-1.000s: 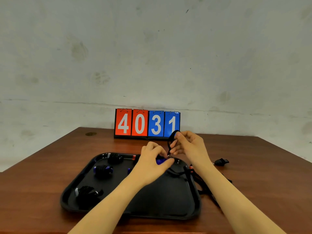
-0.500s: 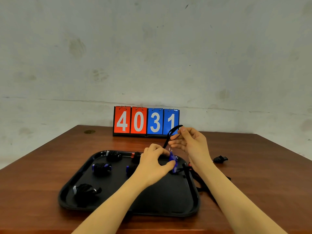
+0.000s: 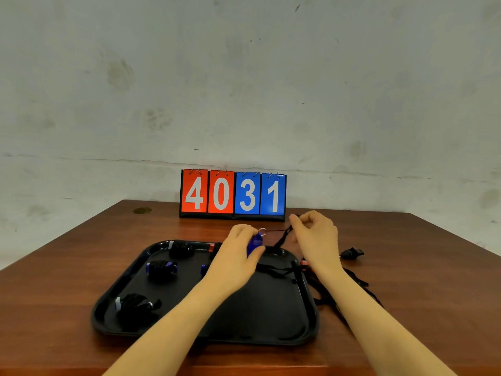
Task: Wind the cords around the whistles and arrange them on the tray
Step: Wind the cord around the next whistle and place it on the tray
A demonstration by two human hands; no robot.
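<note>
Head view is showing me mid-task: my left hand (image 3: 238, 248) is gripping a blue whistle (image 3: 254, 243) above the tray (image 3: 271, 321), my right hand (image 3: 315, 234) is pinching its cord (image 3: 283, 237), several wound whistles (image 3: 161, 268) are lying inside, and a black whistle (image 3: 352, 252) is waiting unwound.

The left hand (image 3: 238, 253) covers most of the blue whistle (image 3: 254, 244) and a wound whistle (image 3: 204, 268) behind its wrist. Both forearms run off the bottom edge. The right hand (image 3: 315, 237) hides the cord (image 3: 282, 237) end inside its fingers.
</note>
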